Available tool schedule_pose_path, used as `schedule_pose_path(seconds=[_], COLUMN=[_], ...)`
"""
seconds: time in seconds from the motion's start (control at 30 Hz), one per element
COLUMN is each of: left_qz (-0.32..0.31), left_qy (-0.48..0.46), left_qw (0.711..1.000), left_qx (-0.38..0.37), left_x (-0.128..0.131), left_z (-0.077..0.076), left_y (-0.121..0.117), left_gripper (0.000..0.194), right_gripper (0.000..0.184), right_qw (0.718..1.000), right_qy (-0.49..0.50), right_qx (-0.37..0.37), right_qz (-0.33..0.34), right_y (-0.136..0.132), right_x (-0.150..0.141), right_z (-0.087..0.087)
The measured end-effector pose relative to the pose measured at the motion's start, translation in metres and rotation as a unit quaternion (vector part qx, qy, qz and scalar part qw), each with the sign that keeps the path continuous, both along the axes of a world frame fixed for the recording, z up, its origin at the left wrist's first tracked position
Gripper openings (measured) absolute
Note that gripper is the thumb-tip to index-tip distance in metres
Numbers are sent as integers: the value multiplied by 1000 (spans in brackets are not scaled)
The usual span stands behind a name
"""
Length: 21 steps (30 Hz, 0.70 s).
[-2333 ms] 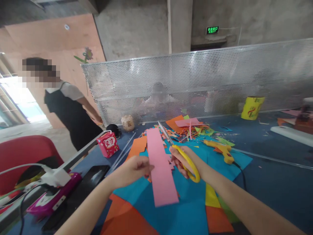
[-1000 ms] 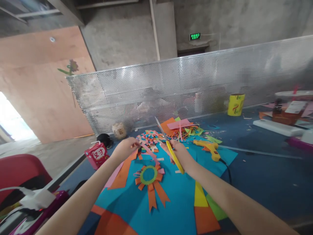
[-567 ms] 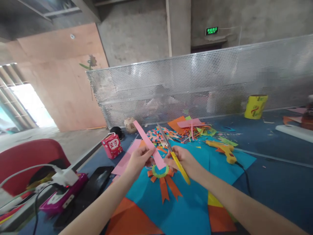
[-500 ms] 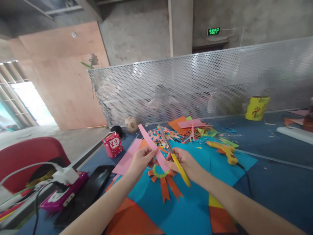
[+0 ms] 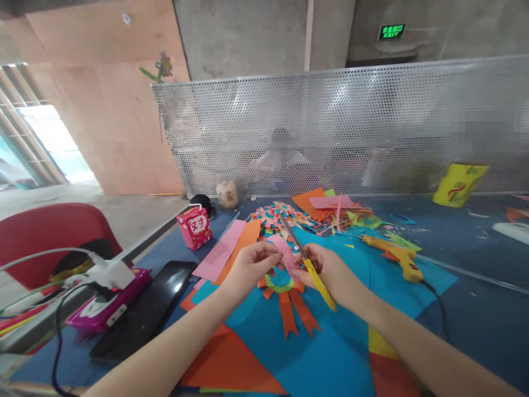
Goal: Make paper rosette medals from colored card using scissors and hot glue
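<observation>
A pink paper strip point(image 5: 285, 251) is bent into a curve between my two hands. My left hand point(image 5: 259, 264) pinches one end of it. My right hand point(image 5: 320, 270) holds the other end with its fingertips, and also keeps a pair of yellow-handled scissors point(image 5: 318, 284) in its grip, blades pointing up and away. Just below my hands lies an orange paper rosette point(image 5: 291, 314) with a yellow-green ring and two notched tails, on blue paper point(image 5: 322, 347). My fingers partly cover the rosette's upper side.
Pink paper point(image 5: 221, 253), paper flowers point(image 5: 276, 215) and scraps point(image 5: 351, 215) lie beyond. A yellow glue gun point(image 5: 397, 256) rests to the right, a phone point(image 5: 144, 311) and power strip point(image 5: 109, 303) to the left. A perforated metal screen point(image 5: 256, 132) borders the table, with a person behind.
The pink strip was nearly straight and is now curled over, with its far end brought down to my left fingers. The camera view has shifted, moving the scene slightly.
</observation>
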<state>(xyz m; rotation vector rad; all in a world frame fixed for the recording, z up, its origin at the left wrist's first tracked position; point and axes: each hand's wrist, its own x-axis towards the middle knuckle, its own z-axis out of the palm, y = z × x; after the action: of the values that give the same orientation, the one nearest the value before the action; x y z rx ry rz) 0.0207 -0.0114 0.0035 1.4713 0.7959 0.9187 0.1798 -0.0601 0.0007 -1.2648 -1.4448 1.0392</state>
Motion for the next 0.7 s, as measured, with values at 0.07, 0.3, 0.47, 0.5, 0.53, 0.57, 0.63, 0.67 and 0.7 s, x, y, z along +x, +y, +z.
schedule_pose_path(seconds=[0.07,0.3,0.47,0.5,0.53,0.57,0.63,0.67,0.7], left_qz=[49,194,204,211,218,223,228,226,221], left_qy=[-26,-203,-234,-240,-244,-247,-247,-242,-235], left_qw=[996,949,940,937,934,931,930,931,934], left_qx=[63,143,140,142,145,148,151,152,153], left_x=[-5,-21,-22,-22,-22,-22,-22,-22,-22], left_z=[5,17,18,18,18,18,17,17,16], left_y=[3,14,17,18,18,19,20,20,20], left_gripper=[14,10,8,8,8,8,8,8,8], right_gripper=[32,24,26,26,26,25,25,26,26], right_qw=[999,988,986,987,988,988,987,987,985], right_qy=[-24,-151,-164,-157,-152,-151,-157,-163,-170], right_qx=[20,25,18,18,18,16,9,6,2], right_qz=[-10,-16,1,-4,-8,-13,-14,-11,-7], right_y=[-1,2,7,7,8,9,11,12,14], right_x=[0,13,16,17,17,18,20,22,23], right_z=[-1,-9,-20,-21,-22,-23,-24,-25,-25])
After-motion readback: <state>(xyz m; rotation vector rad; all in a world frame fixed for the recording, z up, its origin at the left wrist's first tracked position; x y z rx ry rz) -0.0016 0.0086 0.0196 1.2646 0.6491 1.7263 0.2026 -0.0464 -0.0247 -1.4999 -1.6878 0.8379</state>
